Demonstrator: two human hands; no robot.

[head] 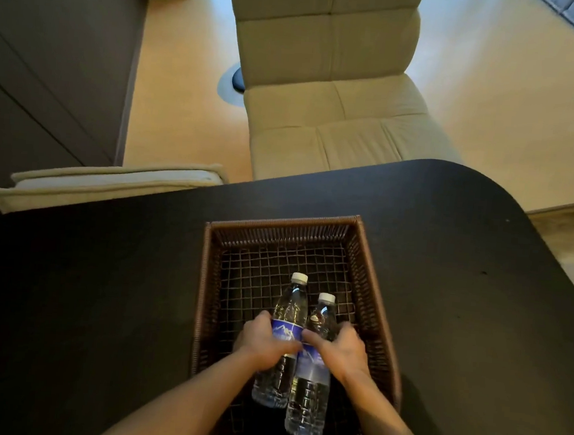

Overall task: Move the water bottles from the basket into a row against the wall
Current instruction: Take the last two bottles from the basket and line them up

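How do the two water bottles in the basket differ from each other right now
The left bottle is gripped by the left hand; the right bottle is gripped by the right hand. The left bottle's cap reaches farther toward the basket's far wall, while the right bottle's base sits nearer the person. Both are clear, white-capped, blue-labelled, side by side over the basket.

Your work surface is a black table (445, 281) with a matte top and a rounded far right corner. Directly on it sits one thing: a brown woven wicker basket (366, 258), rectangular, set roughly at the middle of the tabletop and running toward your near edge. Its open-weave floor lets the dark top show through. Around the basket you have bare black surface on the left, right and far sides.
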